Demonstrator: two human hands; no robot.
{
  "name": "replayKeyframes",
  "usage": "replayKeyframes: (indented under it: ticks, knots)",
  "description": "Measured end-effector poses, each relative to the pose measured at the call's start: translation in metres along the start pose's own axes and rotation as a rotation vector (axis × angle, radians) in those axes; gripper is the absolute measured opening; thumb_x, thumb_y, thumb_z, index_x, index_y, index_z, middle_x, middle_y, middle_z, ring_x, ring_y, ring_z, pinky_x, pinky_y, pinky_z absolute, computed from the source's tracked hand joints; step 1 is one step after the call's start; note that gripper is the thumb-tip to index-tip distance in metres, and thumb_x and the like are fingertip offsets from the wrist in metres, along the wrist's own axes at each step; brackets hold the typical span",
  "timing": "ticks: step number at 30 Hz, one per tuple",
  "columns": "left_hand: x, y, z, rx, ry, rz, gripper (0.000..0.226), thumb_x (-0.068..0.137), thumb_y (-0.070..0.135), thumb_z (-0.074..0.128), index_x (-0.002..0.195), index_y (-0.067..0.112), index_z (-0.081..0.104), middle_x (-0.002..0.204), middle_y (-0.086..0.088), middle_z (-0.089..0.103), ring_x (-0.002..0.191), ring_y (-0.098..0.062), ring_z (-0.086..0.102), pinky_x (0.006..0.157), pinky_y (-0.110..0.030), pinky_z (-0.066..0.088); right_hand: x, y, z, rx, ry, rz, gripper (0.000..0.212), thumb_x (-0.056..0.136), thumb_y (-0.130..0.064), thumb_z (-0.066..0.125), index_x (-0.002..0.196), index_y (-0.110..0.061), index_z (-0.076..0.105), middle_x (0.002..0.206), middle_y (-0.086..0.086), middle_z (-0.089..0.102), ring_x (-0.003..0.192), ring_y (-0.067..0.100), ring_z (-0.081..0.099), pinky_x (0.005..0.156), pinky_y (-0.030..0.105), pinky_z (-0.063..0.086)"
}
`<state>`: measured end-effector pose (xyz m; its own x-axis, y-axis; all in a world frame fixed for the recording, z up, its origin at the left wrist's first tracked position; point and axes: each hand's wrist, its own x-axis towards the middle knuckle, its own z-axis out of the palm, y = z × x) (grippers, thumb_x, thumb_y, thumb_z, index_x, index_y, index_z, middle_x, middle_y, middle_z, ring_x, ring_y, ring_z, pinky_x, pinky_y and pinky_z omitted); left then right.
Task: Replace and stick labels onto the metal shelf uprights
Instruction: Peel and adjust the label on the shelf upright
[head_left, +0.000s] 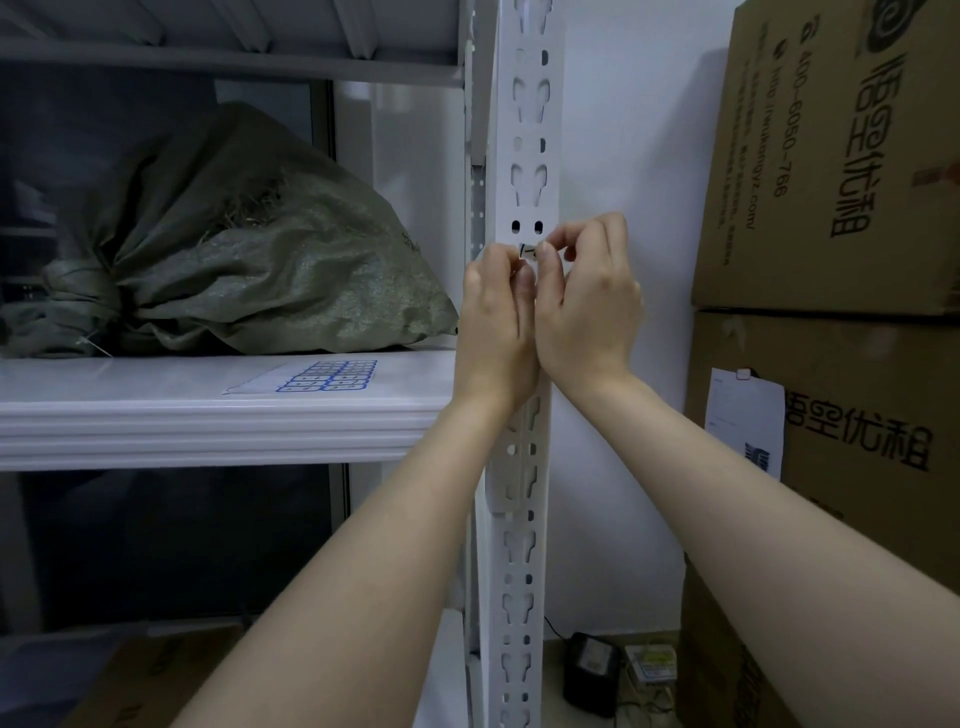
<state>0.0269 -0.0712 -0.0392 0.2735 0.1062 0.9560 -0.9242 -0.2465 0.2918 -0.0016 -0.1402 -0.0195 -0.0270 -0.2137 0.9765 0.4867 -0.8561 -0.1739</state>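
Label (529, 252): seemingly pinching it in left grip (496, 317) and right grip (592, 306) at upright (530, 124), risking creasing by pulling unevenly.

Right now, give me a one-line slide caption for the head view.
Left hand and right hand pinch a small white label at the white slotted metal upright.

Only two hands and two forearms of the person are in view. Left hand (493, 322) bare. Right hand (592, 312) bare. Both forearms bare from wrist down to the picture's lower edge, smooth and slim. Nails short and plain where visible, trimmed close to the fingertip. Faint knuckle and tendon lines show on the back of the right hand.
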Motion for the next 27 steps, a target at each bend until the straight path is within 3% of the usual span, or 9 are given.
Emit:
replayKeyframes:
  ticks: [3,6,8,11,14,18,22,27]
  knots:
    - [0.001,0.002,-0.002,-0.04,0.036,-0.009,0.011,0.1,0.022,0.048,0.09,0.018,0.05,0.083,0.001,0.057,0.08,-0.017,0.052,0.066,-0.019,0.037,-0.002,-0.001,-0.003,0.07,-0.04,0.048,0.015,0.094,-0.019,0.049,0.09,-0.007,0.057,0.097,0.005,0.055,0.066,0.012,0.051,0.056,0.03,0.043]
    - [0.003,0.005,-0.009,-0.11,0.053,-0.065,0.009,0.094,0.019,0.058,0.085,0.02,0.056,0.077,0.007,0.061,0.072,-0.011,0.056,0.066,-0.025,0.043,-0.003,0.0,-0.009,0.108,-0.067,0.08,0.016,0.093,-0.021,0.049,0.089,-0.007,0.057,0.097,0.005,0.054,0.069,0.011,0.05,0.059,0.033,0.045]
    - [0.006,0.009,-0.014,-0.189,0.047,-0.158,0.012,0.088,0.017,0.066,0.078,0.023,0.062,0.073,0.01,0.063,0.069,-0.008,0.057,0.068,-0.027,0.047,-0.002,0.001,-0.013,0.136,-0.086,0.096,0.017,0.092,-0.024,0.051,0.089,-0.008,0.056,0.096,0.005,0.054,0.071,0.011,0.05,0.06,0.035,0.045]
    - [0.013,0.023,-0.021,-0.377,0.107,-0.376,0.014,0.082,0.011,0.074,0.074,0.022,0.071,0.076,0.0,0.071,0.076,-0.013,0.065,0.08,-0.036,0.056,0.001,0.0,-0.015,0.17,-0.111,0.127,0.017,0.09,-0.027,0.054,0.088,-0.01,0.056,0.095,0.003,0.053,0.07,0.011,0.05,0.06,0.037,0.046]
    - [0.018,0.042,-0.026,-0.573,0.164,-0.529,0.003,0.081,0.01,0.076,0.083,0.009,0.074,0.074,0.0,0.072,0.075,-0.009,0.068,0.083,-0.033,0.058,0.004,-0.005,-0.016,0.215,-0.109,0.158,0.017,0.091,-0.027,0.056,0.086,-0.011,0.056,0.093,0.002,0.053,0.061,0.007,0.046,0.06,0.037,0.047]
    - [0.023,0.053,-0.034,-0.689,0.124,-0.623,0.014,0.081,0.012,0.076,0.093,0.003,0.074,0.078,0.002,0.074,0.079,-0.005,0.07,0.083,-0.022,0.057,0.009,-0.018,-0.016,0.259,-0.126,0.181,0.017,0.092,-0.027,0.056,0.085,-0.011,0.057,0.09,-0.003,0.05,0.061,-0.001,0.045,0.065,0.036,0.047]
    - [0.021,0.055,-0.041,-0.661,0.09,-0.625,0.022,0.083,0.015,0.075,0.101,0.003,0.073,0.08,0.008,0.073,0.071,0.011,0.066,0.068,-0.006,0.051,0.015,-0.028,-0.018,0.305,-0.133,0.213,0.012,0.092,-0.023,0.056,0.082,-0.018,0.052,0.09,-0.005,0.05,0.068,-0.002,0.045,0.066,0.027,0.043]
    - [0.019,0.061,-0.047,-0.656,0.058,-0.607,0.015,0.087,0.017,0.071,0.099,0.008,0.073,0.07,0.018,0.073,0.073,0.015,0.065,0.073,-0.006,0.05,0.018,-0.04,-0.022,0.348,-0.163,0.228,0.011,0.093,-0.02,0.055,0.083,-0.017,0.052,0.09,-0.003,0.051,0.068,0.0,0.046,0.065,0.021,0.042]
